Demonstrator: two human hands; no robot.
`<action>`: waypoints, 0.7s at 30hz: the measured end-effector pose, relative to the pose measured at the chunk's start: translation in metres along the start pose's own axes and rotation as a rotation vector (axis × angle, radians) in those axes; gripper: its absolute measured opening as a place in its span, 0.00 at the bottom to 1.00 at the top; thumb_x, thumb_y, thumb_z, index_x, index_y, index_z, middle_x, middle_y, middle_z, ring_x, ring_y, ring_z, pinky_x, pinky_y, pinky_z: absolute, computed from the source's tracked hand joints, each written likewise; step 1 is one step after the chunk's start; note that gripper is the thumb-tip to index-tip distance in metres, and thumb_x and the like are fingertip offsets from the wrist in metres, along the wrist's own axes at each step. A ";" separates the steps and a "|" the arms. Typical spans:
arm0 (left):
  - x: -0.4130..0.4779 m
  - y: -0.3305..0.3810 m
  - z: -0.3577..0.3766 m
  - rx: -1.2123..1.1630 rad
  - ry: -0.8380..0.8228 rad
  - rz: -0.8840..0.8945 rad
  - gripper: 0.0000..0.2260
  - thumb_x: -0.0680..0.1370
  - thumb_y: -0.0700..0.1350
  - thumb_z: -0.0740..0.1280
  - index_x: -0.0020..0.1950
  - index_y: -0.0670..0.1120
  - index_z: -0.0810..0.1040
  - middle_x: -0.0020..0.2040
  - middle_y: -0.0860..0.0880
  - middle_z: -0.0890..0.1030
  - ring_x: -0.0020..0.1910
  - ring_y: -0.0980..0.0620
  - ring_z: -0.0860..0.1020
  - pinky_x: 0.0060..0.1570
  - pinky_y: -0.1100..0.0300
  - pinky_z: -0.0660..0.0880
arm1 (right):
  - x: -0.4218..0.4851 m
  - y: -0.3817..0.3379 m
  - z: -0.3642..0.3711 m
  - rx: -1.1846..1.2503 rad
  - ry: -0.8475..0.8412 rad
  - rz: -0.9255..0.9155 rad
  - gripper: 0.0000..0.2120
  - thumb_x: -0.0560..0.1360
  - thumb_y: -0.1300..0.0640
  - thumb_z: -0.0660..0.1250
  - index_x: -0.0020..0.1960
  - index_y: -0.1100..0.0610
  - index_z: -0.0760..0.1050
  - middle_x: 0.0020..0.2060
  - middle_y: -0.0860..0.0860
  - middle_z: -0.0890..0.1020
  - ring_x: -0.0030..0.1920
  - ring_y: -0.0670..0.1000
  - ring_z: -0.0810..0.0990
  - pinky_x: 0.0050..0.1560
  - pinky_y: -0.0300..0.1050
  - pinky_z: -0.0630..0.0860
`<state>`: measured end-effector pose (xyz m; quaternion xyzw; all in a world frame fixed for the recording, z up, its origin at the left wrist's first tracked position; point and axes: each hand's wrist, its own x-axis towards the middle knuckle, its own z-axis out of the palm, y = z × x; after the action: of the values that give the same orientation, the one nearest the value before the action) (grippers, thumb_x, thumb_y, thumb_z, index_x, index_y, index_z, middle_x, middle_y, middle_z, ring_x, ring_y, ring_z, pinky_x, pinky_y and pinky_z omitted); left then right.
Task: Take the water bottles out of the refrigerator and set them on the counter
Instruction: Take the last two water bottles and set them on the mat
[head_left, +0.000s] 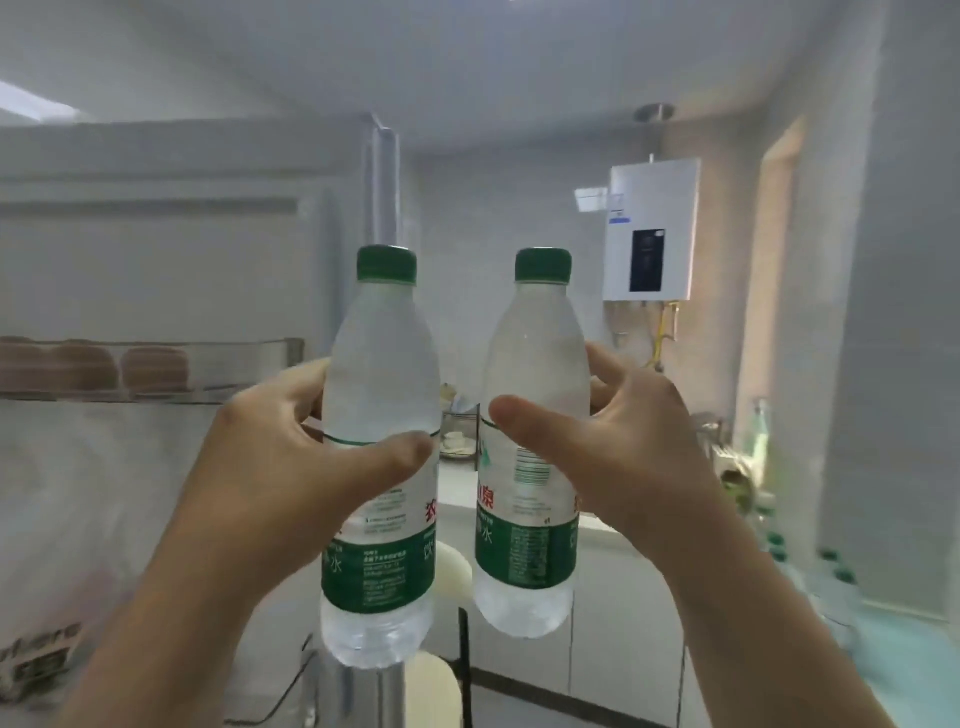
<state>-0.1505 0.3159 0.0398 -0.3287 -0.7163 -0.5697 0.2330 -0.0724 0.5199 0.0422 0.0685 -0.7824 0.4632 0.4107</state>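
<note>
Two clear water bottles with green caps and green labels are held upright in the air in front of me. My left hand (291, 467) grips the left bottle (382, 374) around its middle. My right hand (623, 457) grips the right bottle (535, 364) the same way. The bottles are side by side with a small gap between them. The open refrigerator door (104, 493) fills the left side. A light counter (602, 530) runs behind the bottles toward the right. Several more green-capped bottles (831, 571) stand at the right, on the counter's near end.
A door shelf (156, 369) on the left holds brown eggs. A white water heater (652, 228) hangs on the back wall. A dish rack (460, 431) and a tap (709, 421) sit on the far counter. A round stool (431, 686) stands below.
</note>
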 end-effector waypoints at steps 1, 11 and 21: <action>0.002 0.005 0.011 -0.042 -0.028 0.006 0.19 0.56 0.56 0.77 0.37 0.78 0.75 0.36 0.72 0.81 0.36 0.72 0.80 0.32 0.63 0.72 | -0.003 0.001 -0.012 -0.026 0.035 0.023 0.21 0.61 0.40 0.78 0.52 0.41 0.79 0.40 0.38 0.86 0.40 0.39 0.85 0.33 0.33 0.79; 0.003 0.036 0.163 -0.339 -0.312 0.046 0.25 0.54 0.61 0.76 0.49 0.57 0.83 0.41 0.60 0.86 0.38 0.58 0.85 0.38 0.54 0.81 | -0.058 0.025 -0.138 -0.391 0.331 0.194 0.25 0.60 0.38 0.77 0.55 0.43 0.78 0.44 0.44 0.85 0.44 0.44 0.84 0.38 0.39 0.78; -0.006 0.060 0.348 -0.400 -0.424 0.013 0.18 0.56 0.58 0.76 0.44 0.63 0.77 0.41 0.58 0.85 0.40 0.59 0.84 0.41 0.53 0.82 | -0.073 0.087 -0.276 -0.552 0.456 0.271 0.35 0.55 0.32 0.73 0.58 0.47 0.78 0.48 0.45 0.85 0.47 0.48 0.84 0.41 0.47 0.81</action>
<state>-0.0883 0.6605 -0.0087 -0.4843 -0.6203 -0.6169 0.0124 0.0923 0.7644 -0.0036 -0.2536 -0.7681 0.2886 0.5122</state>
